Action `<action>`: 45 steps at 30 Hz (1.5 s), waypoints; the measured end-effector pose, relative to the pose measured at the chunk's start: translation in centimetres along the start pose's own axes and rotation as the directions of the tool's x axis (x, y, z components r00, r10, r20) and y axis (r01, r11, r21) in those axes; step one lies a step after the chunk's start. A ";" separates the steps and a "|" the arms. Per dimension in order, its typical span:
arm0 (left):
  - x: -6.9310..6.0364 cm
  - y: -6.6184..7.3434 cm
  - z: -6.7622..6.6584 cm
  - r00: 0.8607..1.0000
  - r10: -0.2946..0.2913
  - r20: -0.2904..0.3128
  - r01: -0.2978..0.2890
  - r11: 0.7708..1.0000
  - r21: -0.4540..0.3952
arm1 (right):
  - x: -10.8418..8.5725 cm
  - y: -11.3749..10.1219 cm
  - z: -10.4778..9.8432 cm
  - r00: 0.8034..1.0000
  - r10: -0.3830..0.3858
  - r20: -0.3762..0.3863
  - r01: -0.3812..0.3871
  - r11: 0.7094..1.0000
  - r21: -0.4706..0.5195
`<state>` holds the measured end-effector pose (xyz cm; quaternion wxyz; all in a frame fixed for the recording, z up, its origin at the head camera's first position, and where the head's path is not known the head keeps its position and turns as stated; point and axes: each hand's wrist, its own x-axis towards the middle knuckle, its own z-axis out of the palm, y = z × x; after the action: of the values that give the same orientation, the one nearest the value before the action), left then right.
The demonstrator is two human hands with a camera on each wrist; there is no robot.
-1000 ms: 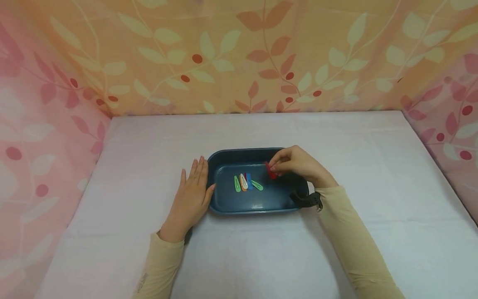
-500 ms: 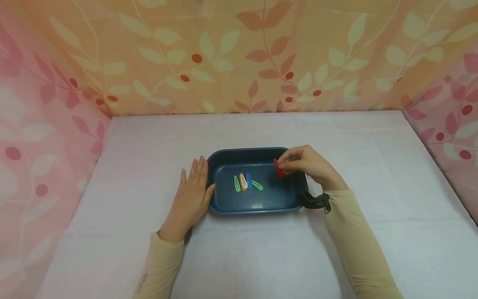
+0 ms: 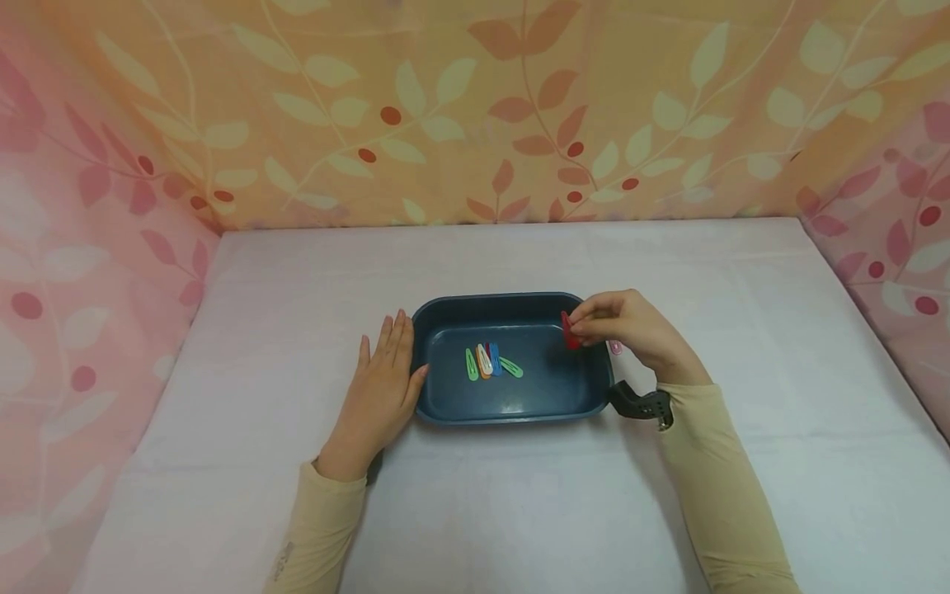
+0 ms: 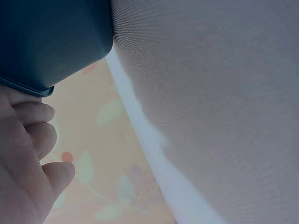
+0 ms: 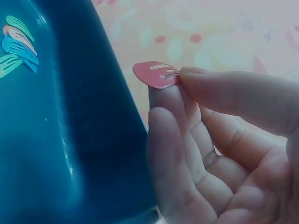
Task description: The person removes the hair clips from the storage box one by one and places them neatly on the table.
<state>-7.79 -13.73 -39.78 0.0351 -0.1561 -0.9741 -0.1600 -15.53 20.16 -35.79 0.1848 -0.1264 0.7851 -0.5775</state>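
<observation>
A dark blue tray [image 3: 445,408] holds several hair clips, among them a green clip [image 3: 471,365], a blue clip [image 3: 496,360] and another green clip [image 3: 512,368]. Above the tray's right end, my right hand [image 3: 638,334] pinches a red clip [image 3: 570,331]; in the right wrist view the red clip [image 5: 156,74] is between thumb and fingertips. My left hand [image 3: 376,400] rests against the tray's left side with fingers extended. In the left wrist view its fingers [image 4: 39,135] lie beside the tray rim [image 4: 28,88].
A pink clip [image 3: 615,347] lies on the white cloth [image 3: 460,511] just right of the tray, partly under the right hand. A patterned curtain [image 3: 445,107] stands behind the table and at both sides. A black strap [image 3: 640,404] hangs at the right wrist.
My right hand has moved right with the red clip, from over the tray's inside to its right edge. The pink clip beside the tray has come into view. The left hand stays in place.
</observation>
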 end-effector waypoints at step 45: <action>0.0 -0.1 0.0 1.000 -0.002 0.008 0.002 1.000 -0.006 | -1.8 2.2 -3.4 0.994 -0.034 -0.101 0.048 0.988 0.143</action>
<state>-7.85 -13.78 -39.80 0.0307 -0.1559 -0.9738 -0.1624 -15.34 24.51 -36.75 0.1427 -0.1002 0.7462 -0.6425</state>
